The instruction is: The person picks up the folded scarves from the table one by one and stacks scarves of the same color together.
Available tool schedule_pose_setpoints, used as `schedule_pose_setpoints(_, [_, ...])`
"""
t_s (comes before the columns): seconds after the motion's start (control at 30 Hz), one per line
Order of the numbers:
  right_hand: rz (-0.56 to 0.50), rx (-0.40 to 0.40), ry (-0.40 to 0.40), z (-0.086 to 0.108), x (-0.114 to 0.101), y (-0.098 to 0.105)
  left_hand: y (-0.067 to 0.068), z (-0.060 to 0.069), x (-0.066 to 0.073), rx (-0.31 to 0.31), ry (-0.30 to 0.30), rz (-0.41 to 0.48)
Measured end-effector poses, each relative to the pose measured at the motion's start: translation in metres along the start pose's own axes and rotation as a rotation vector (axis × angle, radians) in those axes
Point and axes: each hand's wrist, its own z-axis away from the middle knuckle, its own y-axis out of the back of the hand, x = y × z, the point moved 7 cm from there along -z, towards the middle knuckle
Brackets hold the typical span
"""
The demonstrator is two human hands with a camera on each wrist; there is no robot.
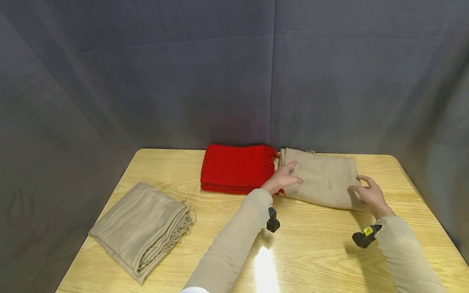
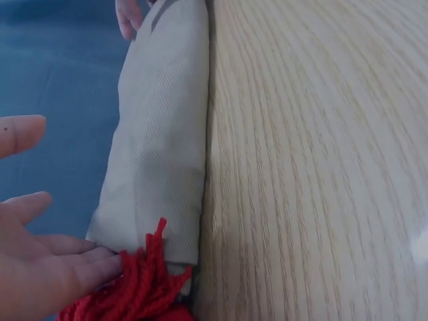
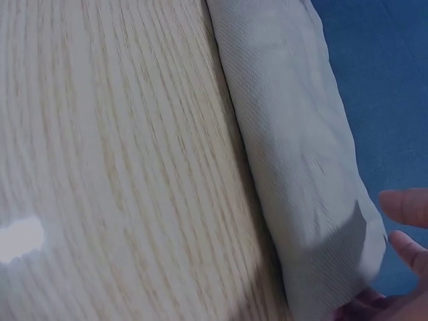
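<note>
A folded beige scarf [image 1: 322, 177] lies at the back right of the table, with a bit of fringe at its far edge. My left hand [image 1: 283, 179] is at its left end, fingers spread. In the left wrist view, that hand's lower fingers [image 2: 100, 264] meet the scarf's end beside red tassels [image 2: 144, 281]. At the opposite end is my right hand [image 1: 371, 195], thumb and forefinger apart. The right wrist view shows lower fingers partly hidden at the beige scarf's [image 3: 294, 154] end. Left of it lies a folded red fringed scarf [image 1: 236, 167], partly behind my left hand.
Another folded beige scarf [image 1: 139, 228] with fringe lies at an angle on the table's left side. The wooden table [image 1: 311, 252] has a bright reflection near its front. Grey curtains [image 1: 234, 81] hang behind and at both sides.
</note>
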Motion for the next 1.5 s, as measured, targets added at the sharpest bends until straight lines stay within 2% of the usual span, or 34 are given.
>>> schedule_pose_setpoints(0.27, [-0.064, -0.007, 0.025, 0.005, -0.002, 0.006, -0.010, 0.003, 0.008, -0.002, -0.037, -0.076])
schedule_pose_setpoints(0.43, [-0.024, 0.017, 0.021, 0.007, 0.000, 0.009, -0.015, 0.005, 0.011, -0.020, -0.040, -0.101])
schedule_pose_setpoints(0.57, [0.006, 0.050, 0.010, 0.008, 0.002, 0.012, -0.017, 0.007, 0.010, -0.020, -0.022, -0.081])
schedule_pose_setpoints(0.8, [0.012, 0.038, -0.029, 0.010, 0.008, 0.014, -0.014, 0.008, 0.004, 0.039, -0.001, -0.077])
schedule_pose_setpoints(1.0, [0.035, 0.032, -0.014, 0.010, 0.015, 0.018, -0.014, 0.009, 0.001, 0.065, -0.001, -0.068])
schedule_pose_setpoints(1.27, [0.030, 0.042, -0.013, 0.010, 0.018, 0.017, -0.011, 0.012, -0.010, 0.121, 0.007, 0.043])
schedule_pose_setpoints(1.5, [0.060, 0.027, -0.015, 0.012, 0.019, 0.012, -0.008, 0.012, -0.019, 0.182, -0.010, 0.067])
